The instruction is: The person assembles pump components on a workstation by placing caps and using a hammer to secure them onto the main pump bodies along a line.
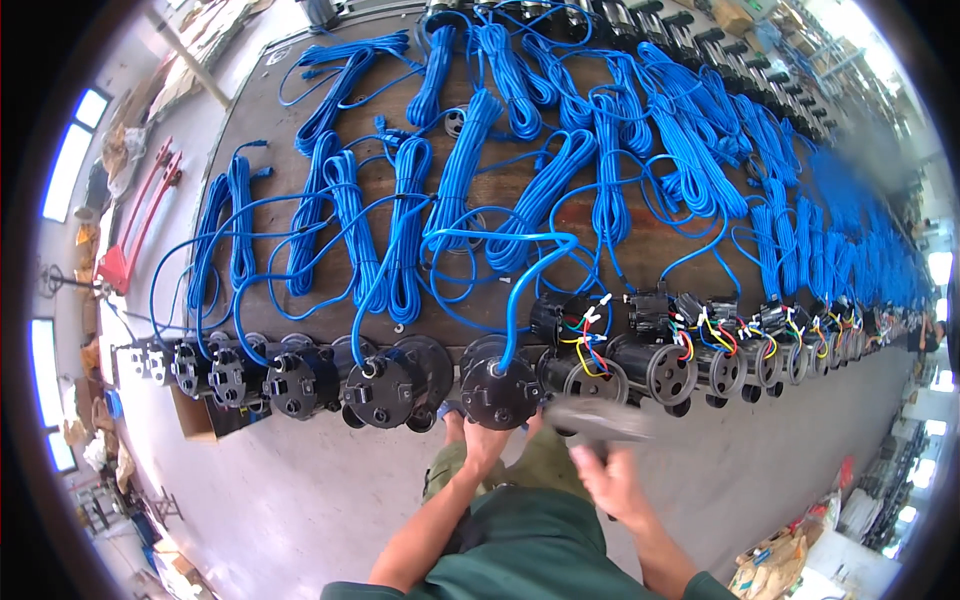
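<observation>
A long row of black pump motors lies along the front edge of a brown workbench [520, 190], each with a coiled blue cable behind it. My left hand [482, 437] rests against the underside of one black motor [497, 385] at the centre. My right hand [608, 478] grips a grey power tool [598, 420], blurred by motion, just right of that motor. The motor's blue cable [520, 290] loops up onto the bench. Motors to the right [655, 365] are uncapped and show coloured wires [588, 335]. Those to the left [395, 385] have caps on.
Many bundles of blue cable [460, 180] cover the bench top. A red pallet jack [135, 225] stands on the grey floor at the left. A cardboard box [200, 420] sits under the bench's left end. Boxes and clutter [790, 560] lie at the lower right.
</observation>
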Action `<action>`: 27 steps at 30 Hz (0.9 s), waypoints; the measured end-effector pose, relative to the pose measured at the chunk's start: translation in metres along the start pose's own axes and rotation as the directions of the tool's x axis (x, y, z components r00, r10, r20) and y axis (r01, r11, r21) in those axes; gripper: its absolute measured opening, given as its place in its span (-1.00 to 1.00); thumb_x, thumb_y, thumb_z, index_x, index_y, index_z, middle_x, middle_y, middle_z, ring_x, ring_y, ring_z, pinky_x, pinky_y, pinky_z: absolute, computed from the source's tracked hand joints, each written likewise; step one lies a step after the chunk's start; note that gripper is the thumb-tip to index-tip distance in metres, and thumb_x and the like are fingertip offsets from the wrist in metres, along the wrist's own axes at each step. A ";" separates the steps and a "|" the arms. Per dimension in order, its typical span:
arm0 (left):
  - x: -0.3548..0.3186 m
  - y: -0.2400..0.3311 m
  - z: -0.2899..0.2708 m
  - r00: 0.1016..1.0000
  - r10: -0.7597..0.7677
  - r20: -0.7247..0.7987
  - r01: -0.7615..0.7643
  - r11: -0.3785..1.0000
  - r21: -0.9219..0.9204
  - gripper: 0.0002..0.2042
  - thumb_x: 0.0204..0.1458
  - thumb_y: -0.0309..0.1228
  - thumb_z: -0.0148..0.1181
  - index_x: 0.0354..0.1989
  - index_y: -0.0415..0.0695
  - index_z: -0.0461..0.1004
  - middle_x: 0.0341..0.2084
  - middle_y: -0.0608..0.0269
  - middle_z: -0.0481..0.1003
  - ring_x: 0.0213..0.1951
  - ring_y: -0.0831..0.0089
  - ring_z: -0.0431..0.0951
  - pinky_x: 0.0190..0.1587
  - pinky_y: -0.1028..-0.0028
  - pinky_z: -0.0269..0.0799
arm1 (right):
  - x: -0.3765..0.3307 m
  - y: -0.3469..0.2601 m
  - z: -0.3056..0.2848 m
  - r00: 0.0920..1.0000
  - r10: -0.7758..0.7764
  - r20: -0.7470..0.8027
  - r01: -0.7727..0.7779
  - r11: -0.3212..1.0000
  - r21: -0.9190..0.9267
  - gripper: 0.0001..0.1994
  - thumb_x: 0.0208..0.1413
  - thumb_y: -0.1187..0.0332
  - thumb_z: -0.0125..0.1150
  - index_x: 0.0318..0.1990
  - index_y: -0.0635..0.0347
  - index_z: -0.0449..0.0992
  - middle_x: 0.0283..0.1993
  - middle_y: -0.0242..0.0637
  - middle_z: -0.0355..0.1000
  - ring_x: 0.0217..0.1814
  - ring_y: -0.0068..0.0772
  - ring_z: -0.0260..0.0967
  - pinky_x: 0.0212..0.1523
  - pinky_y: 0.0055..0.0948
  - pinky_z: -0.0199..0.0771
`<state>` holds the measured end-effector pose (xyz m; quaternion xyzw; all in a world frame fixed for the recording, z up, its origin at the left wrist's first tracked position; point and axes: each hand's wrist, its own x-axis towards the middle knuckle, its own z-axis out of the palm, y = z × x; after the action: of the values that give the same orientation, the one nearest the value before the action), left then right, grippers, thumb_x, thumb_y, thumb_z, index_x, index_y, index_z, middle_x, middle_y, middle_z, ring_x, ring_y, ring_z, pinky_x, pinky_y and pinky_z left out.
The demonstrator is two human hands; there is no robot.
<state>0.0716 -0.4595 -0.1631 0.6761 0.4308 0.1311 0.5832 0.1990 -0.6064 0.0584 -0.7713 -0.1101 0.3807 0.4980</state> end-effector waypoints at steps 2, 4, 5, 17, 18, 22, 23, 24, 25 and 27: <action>-0.006 -0.015 -0.001 1.000 -0.016 0.022 0.016 1.000 0.021 -0.44 -0.12 -0.37 0.54 0.12 -0.15 0.51 -0.08 0.23 0.61 -0.09 0.33 0.59 0.02 0.27 0.54 | -0.008 0.011 -0.003 0.924 0.307 0.227 -0.325 0.945 0.043 -0.64 0.36 0.17 0.28 -0.44 0.17 0.43 -0.58 -0.54 0.30 -0.57 -0.70 0.20 -0.55 -0.47 0.19; 0.002 0.012 -0.010 0.993 -0.050 0.109 0.053 0.998 -0.027 -0.40 -0.13 -0.36 0.56 0.15 -0.17 0.49 -0.04 0.20 0.60 -0.07 0.32 0.59 0.03 0.29 0.53 | -0.020 0.010 -0.011 0.902 0.362 0.233 -0.415 0.875 0.248 -0.63 0.37 0.17 0.27 -0.46 0.16 0.43 -0.59 -0.56 0.30 -0.57 -0.72 0.21 -0.57 -0.53 0.19; 0.004 0.026 -0.013 0.980 -0.146 0.134 0.162 0.980 -0.116 -0.38 -0.16 -0.41 0.58 0.15 -0.21 0.49 -0.03 0.18 0.59 -0.05 0.33 0.58 0.07 0.30 0.52 | -0.022 0.003 -0.018 0.921 0.342 0.189 -0.380 0.896 0.230 -0.63 0.38 0.16 0.26 -0.46 0.16 0.42 -0.58 -0.57 0.31 -0.58 -0.73 0.21 -0.57 -0.55 0.18; -0.013 -0.002 0.005 0.988 -0.144 -0.051 0.121 0.941 -0.316 -0.46 -0.16 -0.48 0.55 0.07 -0.23 0.52 -0.04 0.27 0.57 -0.07 0.43 0.51 0.06 0.37 0.46 | -0.053 0.008 -0.026 0.972 0.198 -0.129 -0.206 0.978 -0.046 -0.52 0.29 0.12 0.38 -0.53 0.25 0.36 -0.63 -0.55 0.17 -0.54 -0.67 0.02 -0.57 -0.38 0.04; -0.010 -0.026 0.008 0.987 -0.161 -0.022 0.141 0.919 -0.367 -0.53 -0.15 -0.48 0.56 -0.02 -0.27 0.56 -0.09 0.27 0.56 -0.08 0.46 0.48 0.07 0.38 0.44 | -0.056 0.010 -0.035 0.970 0.114 -0.216 -0.140 0.984 -0.112 -0.52 0.28 0.13 0.39 -0.53 0.26 0.36 -0.64 -0.52 0.16 -0.54 -0.66 0.01 -0.57 -0.37 0.05; -0.021 0.015 -0.010 0.865 -0.464 0.193 0.498 0.844 -0.199 -0.62 0.09 -0.30 0.49 0.00 -0.13 0.49 -0.48 0.41 0.50 -0.61 0.60 0.37 -0.58 0.49 0.27 | -0.064 0.019 -0.116 0.844 -0.174 -0.508 -0.061 0.909 -0.412 -0.56 0.12 0.18 0.52 -0.48 0.34 0.40 -0.66 -0.30 0.21 -0.56 -0.52 0.04 -0.56 -0.33 0.20; -0.026 0.038 -0.024 0.726 -0.612 0.314 0.684 0.691 -0.234 -0.68 0.13 -0.31 0.44 -0.03 -0.12 0.50 -0.50 0.42 0.46 -0.62 0.62 0.34 -0.58 0.51 0.25 | -0.059 0.021 -0.144 0.806 -0.272 -0.526 -0.030 0.868 -0.495 -0.57 0.08 0.20 0.55 -0.47 0.34 0.42 -0.65 -0.26 0.25 -0.56 -0.48 0.05 -0.55 -0.31 0.25; -0.031 0.057 -0.032 0.552 -0.714 0.430 0.833 0.502 -0.235 -0.74 0.18 -0.31 0.40 -0.05 -0.11 0.52 -0.53 0.44 0.43 -0.63 0.63 0.32 -0.58 0.53 0.24 | -0.053 0.022 -0.174 0.787 -0.312 -0.532 -0.063 0.818 -0.572 -0.58 0.01 0.20 0.60 -0.44 0.33 0.45 -0.61 -0.16 0.37 -0.59 -0.32 0.17 -0.51 -0.28 0.35; -0.040 0.089 -0.030 0.646 -0.598 0.475 0.723 0.678 -0.129 -0.76 0.18 -0.29 0.39 -0.12 -0.17 0.56 -0.51 0.39 0.48 -0.57 0.61 0.40 -0.55 0.53 0.30 | -0.043 0.021 -0.201 0.753 -0.415 -0.511 -0.025 0.758 -0.652 -0.57 -0.05 0.17 0.65 -0.40 0.30 0.49 -0.55 -0.09 0.47 -0.58 -0.14 0.36 -0.49 -0.25 0.42; -0.050 0.178 -0.016 0.763 -0.310 0.567 0.362 0.932 0.022 -0.77 0.22 -0.30 0.34 -0.16 -0.25 0.61 -0.51 0.37 0.54 -0.51 0.62 0.47 -0.46 0.54 0.39 | -0.021 0.025 -0.250 0.747 -0.505 -0.432 -0.009 0.642 -0.767 -0.55 -0.18 0.14 0.71 -0.32 0.23 0.56 -0.44 -0.12 0.58 -0.44 -0.04 0.56 -0.40 -0.21 0.53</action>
<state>0.1079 -0.4759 0.0184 0.5695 0.3482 -0.1609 0.7270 0.3536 -0.8006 0.1001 -0.9575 -0.1959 -0.0445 0.2069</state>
